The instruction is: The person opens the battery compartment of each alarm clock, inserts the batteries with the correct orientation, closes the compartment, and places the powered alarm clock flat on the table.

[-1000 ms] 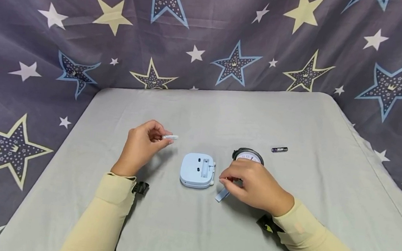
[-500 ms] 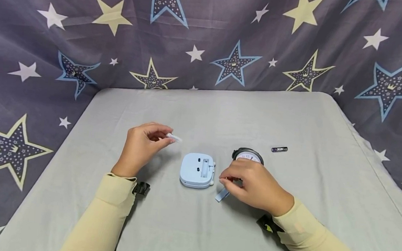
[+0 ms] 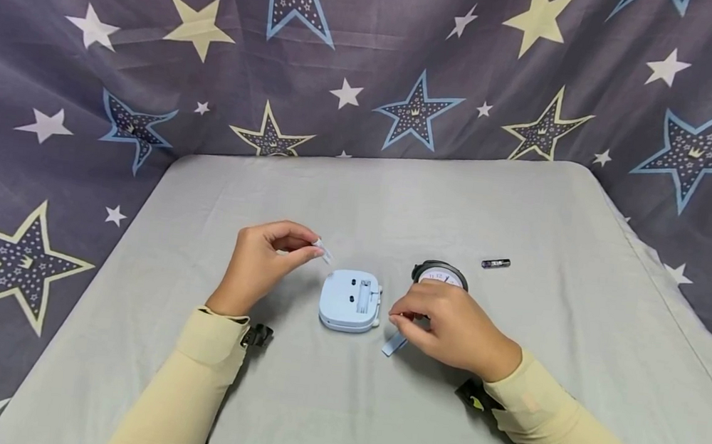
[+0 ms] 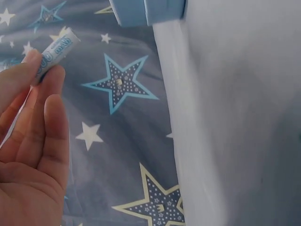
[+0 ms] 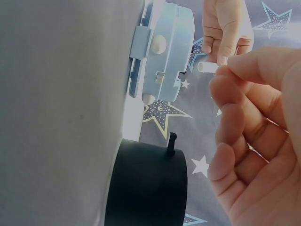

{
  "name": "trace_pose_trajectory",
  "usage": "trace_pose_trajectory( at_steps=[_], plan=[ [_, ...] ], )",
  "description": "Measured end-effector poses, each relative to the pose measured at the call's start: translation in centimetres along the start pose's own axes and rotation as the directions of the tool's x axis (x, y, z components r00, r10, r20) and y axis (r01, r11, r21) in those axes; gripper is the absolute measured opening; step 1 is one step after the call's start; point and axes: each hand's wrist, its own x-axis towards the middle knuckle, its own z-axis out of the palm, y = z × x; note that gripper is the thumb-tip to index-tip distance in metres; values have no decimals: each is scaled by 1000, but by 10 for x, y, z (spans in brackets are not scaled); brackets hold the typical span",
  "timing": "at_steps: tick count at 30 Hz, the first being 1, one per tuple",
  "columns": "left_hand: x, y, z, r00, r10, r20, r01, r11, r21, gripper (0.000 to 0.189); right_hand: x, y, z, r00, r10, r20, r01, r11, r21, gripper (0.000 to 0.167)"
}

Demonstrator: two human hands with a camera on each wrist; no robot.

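Between thumb and fingertips my left hand (image 3: 265, 263) pinches a white battery (image 4: 55, 52) with blue lettering, raised at the upper left of the light blue clock (image 3: 338, 299). That clock lies with its back up, showing an uncovered battery slot and two dark knobs. My right hand (image 3: 451, 328) hovers to the right of it, fingers loosely curled and thumb tip against the index finger, with nothing visible in them. Below these fingertips lies a flat light blue strip (image 3: 393, 344). A round black clock (image 3: 444, 268), dial upward, is partly hidden behind the right hand.
A dark battery (image 3: 496, 263) lies farther right on the grey cloth-covered table (image 3: 555, 227). A star-patterned curtain (image 3: 318, 75) hangs behind and along the sides of the table.
My left hand has moved slightly right, toward the blue clock, and the white battery in it has tilted with its free end downward. The right hand stays in place.
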Motion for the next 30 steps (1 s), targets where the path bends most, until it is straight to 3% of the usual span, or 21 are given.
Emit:
trace_pose_trajectory(
  at_steps=[16, 30],
  plan=[
    [-4, 10, 28, 997, 38, 59, -39, 999, 10, 19, 0, 0, 0, 1000, 6, 11, -6, 1000, -1, 6],
    [-8, 21, 44, 991, 72, 109, -87, 987, 133, 18, 1, -1, -2, 1000, 1, 15, -1, 1000, 2, 6]
  ],
)
